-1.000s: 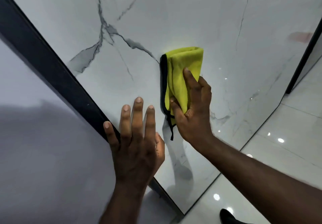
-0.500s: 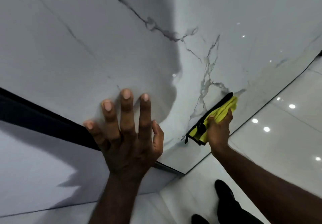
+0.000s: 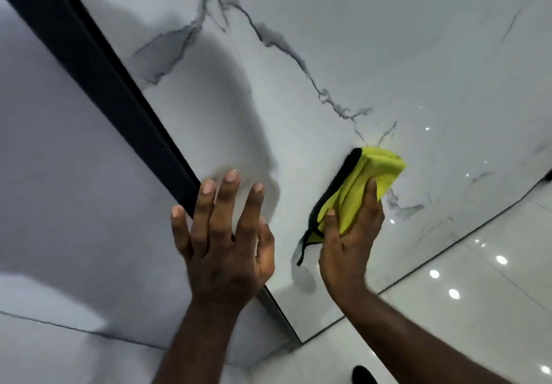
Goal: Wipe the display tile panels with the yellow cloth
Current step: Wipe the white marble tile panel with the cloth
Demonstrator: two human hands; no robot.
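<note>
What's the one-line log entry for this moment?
stage: wiping veined tile panel | right hand: grips yellow cloth against panel | left hand: fingers straight, resting on panel beside black strip

Yellow cloth (image 3: 367, 186), black-edged; white tile panel (image 3: 373, 55), grey-veined.

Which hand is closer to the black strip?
Left. The left hand spreads its fingers over the black strip; the right hand grips the yellow cloth farther right on the marble panel.

The left hand (image 3: 222, 243) lies flat, fingers (image 3: 229, 195) straight and spread. The right hand (image 3: 349, 246) grips the yellow cloth (image 3: 367, 174), thumb and forefinger clamped over it.
</note>
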